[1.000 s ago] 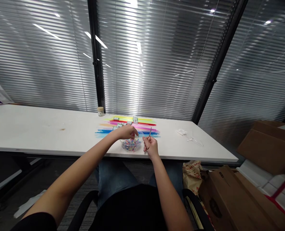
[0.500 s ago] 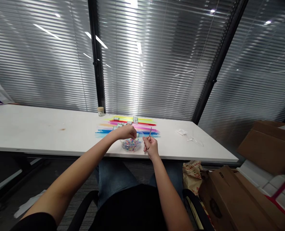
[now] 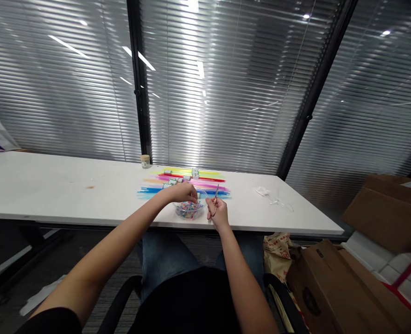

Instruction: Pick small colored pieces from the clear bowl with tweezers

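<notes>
A clear round bowl (image 3: 190, 215) full of small multicoloured pieces stands near the table's front edge. Over its far side hangs my left hand (image 3: 187, 191), fingers curled down close together above the pieces; what they hold, if anything, is too small to make out. My right hand (image 3: 219, 213) is closed around a pair of scissors (image 3: 216, 197), blades pointing up, beside the bowl's right rim. Behind the bowl, long thin sticks in blue (image 3: 149, 190), pink, red (image 3: 212, 179) and yellow (image 3: 210, 173) lie in rows, with several small pale labelled rolls (image 3: 195, 171) among them.
A small jar with a tan lid (image 3: 145, 161) stands at the table's back edge. White crumpled scraps (image 3: 262, 191) and a clear thin loop (image 3: 278, 202) lie to the right. Cardboard boxes (image 3: 330, 287) and a paper bag (image 3: 276, 250) are on the right below the table (image 3: 52, 190).
My left hand has dipped slightly, its fingertips lower over the bowl and a little more extended. My right hand and the scissors stay in place.
</notes>
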`<state>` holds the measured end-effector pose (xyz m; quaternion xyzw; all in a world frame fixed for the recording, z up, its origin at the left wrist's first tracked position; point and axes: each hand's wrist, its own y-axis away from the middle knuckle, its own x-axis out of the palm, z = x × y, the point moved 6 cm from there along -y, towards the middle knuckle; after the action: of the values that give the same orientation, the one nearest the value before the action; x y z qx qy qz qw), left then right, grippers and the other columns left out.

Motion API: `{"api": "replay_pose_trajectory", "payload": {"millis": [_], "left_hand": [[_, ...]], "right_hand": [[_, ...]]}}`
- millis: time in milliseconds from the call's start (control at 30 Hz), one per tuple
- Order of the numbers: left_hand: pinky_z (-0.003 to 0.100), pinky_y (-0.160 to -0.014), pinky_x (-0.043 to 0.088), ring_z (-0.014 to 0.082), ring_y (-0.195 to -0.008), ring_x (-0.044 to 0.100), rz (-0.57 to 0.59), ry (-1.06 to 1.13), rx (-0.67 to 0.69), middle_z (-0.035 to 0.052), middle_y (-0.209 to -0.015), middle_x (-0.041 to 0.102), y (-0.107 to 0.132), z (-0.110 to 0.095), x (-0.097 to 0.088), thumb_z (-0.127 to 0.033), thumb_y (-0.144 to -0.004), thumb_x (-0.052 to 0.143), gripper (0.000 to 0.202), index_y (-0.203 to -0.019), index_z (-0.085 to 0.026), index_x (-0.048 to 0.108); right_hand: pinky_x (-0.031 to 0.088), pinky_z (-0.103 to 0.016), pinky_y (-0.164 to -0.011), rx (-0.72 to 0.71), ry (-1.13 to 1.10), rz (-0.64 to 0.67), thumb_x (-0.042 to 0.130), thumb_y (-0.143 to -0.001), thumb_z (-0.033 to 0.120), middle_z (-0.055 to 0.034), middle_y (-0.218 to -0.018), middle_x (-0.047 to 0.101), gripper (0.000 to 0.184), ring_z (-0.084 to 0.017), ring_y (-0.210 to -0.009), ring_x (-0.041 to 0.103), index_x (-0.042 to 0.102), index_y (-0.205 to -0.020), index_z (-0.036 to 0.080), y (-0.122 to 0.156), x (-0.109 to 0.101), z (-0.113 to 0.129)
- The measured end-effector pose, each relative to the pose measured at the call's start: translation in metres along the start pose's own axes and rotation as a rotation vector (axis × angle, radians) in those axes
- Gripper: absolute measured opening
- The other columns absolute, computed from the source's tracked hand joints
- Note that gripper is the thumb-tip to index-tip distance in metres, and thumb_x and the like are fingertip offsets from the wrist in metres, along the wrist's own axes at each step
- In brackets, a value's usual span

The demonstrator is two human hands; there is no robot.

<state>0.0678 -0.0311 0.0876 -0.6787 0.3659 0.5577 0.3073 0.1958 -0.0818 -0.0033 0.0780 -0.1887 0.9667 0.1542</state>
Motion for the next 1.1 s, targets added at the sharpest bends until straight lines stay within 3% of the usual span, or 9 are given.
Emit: {"api": "replay_pose_trajectory", "payload": {"millis": [300, 600, 967, 1100], "left_hand": [[0.022, -0.071, 0.046, 0.0177, -0.085, 0.067, -0.043, 0.019, 0.035, 0.0070, -0.097, 0.074, 0.0088, -0.0037, -0.0049, -0.022, -0.087, 0.054, 0.027, -0.107, -0.018, 0.071], [0.021, -0.071, 0.048, 0.0158, -0.084, 0.068, -0.055, 0.140, 0.075, 0.0071, -0.094, 0.075, 0.0077, 0.0013, -0.0044, -0.015, -0.085, 0.056, 0.026, -0.108, -0.015, 0.068], [0.021, -0.076, 0.046, 0.0153, -0.091, 0.067, -0.024, 0.023, 0.069, 0.0050, -0.102, 0.073, 0.0105, -0.0007, -0.0032, -0.012, -0.085, 0.049, 0.032, -0.109, -0.018, 0.069], [0.028, -0.091, 0.043, 0.0181, -0.094, 0.065, 0.004, -0.138, -0.012, 0.0035, -0.103, 0.073, 0.0056, 0.0007, 0.0032, -0.006, -0.075, 0.051, 0.038, -0.103, -0.021, 0.072]], "right_hand": [[0.026, -0.018, -0.030, 0.012, -0.005, -0.006, 0.068, -0.072, 0.047, 0.0102, -0.043, 0.042, 0.035, -0.007, -0.027, 0.044, 0.048, -0.065, 0.019, -0.0004, 0.0005, 0.0001], [0.026, -0.018, -0.030, 0.010, -0.010, 0.002, 0.067, -0.074, 0.046, 0.0101, -0.044, 0.043, 0.034, -0.007, -0.027, 0.044, 0.048, -0.066, 0.019, -0.0006, 0.0003, -0.0023], [0.027, -0.018, -0.032, 0.009, 0.005, 0.007, 0.066, -0.075, 0.046, 0.0101, -0.043, 0.042, 0.034, -0.008, -0.028, 0.044, 0.048, -0.066, 0.019, 0.0002, 0.0001, -0.0006], [0.027, -0.018, -0.031, 0.012, 0.002, 0.000, 0.067, -0.073, 0.047, 0.0102, -0.042, 0.042, 0.034, -0.008, -0.028, 0.044, 0.049, -0.066, 0.019, -0.0006, 0.0006, -0.0015]]}}
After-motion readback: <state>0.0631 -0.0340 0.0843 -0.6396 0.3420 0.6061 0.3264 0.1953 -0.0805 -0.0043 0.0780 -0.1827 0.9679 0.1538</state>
